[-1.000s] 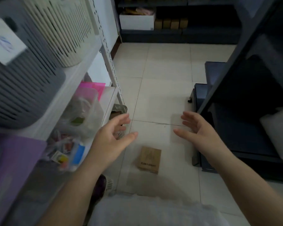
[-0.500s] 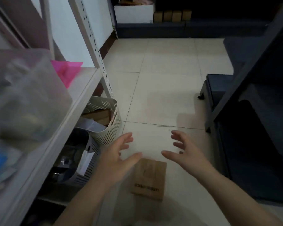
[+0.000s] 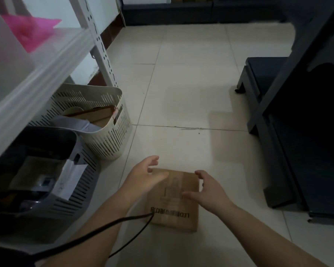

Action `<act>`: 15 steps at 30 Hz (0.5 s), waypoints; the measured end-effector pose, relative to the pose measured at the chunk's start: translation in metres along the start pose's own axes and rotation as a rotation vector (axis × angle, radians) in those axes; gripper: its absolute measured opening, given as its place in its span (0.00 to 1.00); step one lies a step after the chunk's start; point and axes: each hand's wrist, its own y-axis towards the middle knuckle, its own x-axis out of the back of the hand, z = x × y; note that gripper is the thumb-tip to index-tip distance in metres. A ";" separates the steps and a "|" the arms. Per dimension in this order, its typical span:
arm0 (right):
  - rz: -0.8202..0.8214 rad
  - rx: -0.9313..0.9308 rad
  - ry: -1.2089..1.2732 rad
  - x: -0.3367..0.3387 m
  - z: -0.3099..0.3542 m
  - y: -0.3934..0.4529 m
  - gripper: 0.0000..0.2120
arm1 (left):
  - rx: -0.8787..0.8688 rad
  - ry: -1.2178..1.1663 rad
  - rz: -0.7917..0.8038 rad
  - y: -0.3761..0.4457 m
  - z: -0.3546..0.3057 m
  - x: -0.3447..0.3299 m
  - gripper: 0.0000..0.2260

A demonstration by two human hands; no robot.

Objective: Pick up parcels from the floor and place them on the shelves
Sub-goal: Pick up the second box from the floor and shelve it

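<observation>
We see a flat brown cardboard parcel [image 3: 176, 201] lying on the pale tiled floor [image 3: 181, 83], low in the middle of the head view, printed text on its near end reading upside down to us. Left hand [image 3: 143, 179] sits over the parcel's far left corner, fingers spread and loosely curled, thumb out across the top face; nothing gripped, and we cannot tell if the fingertips touch the cardboard. Right hand [image 3: 210, 191] is at the parcel's right edge, also wide open, fingers fanned, thumb pointing left over the top face; holding nothing, contact unclear too. Both forearms come in from the bottom of frame. A thin black cord [image 3: 112, 225] loops across the left forearm, its bend lying over the parcel's near left corner. Left of the hands, a grey slotted basket [image 3: 73, 193] sits on the floor under the white shelf [image 3: 46, 60], with papers and dark items inside, blurry. Just behind it a cream slotted basket [image 3: 112, 135] holds cardboard pieces and something grey. A pink item [image 3: 29, 31] rests on the white shelf, upper left. A perforated white upright [image 3: 102, 53] runs down to the floor behind the cream basket. Dark shelving unit [image 3: 301, 132] fills the right side, well apart from the parcel. Lighting dim, right side mostly shadow.
</observation>
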 end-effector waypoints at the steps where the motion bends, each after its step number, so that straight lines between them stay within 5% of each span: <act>1: -0.013 -0.001 0.004 -0.006 -0.007 0.002 0.37 | 0.015 0.005 0.018 0.001 0.007 -0.003 0.27; 8: -0.014 -0.124 0.097 -0.041 -0.039 0.011 0.51 | 0.246 0.075 0.082 0.004 0.056 -0.013 0.37; 12: 0.024 -0.299 0.269 -0.050 -0.047 0.014 0.41 | 0.328 0.011 0.113 0.004 0.062 -0.014 0.34; 15: 0.040 -0.345 0.359 -0.052 -0.051 0.015 0.35 | 0.317 -0.026 0.121 0.003 0.060 -0.019 0.22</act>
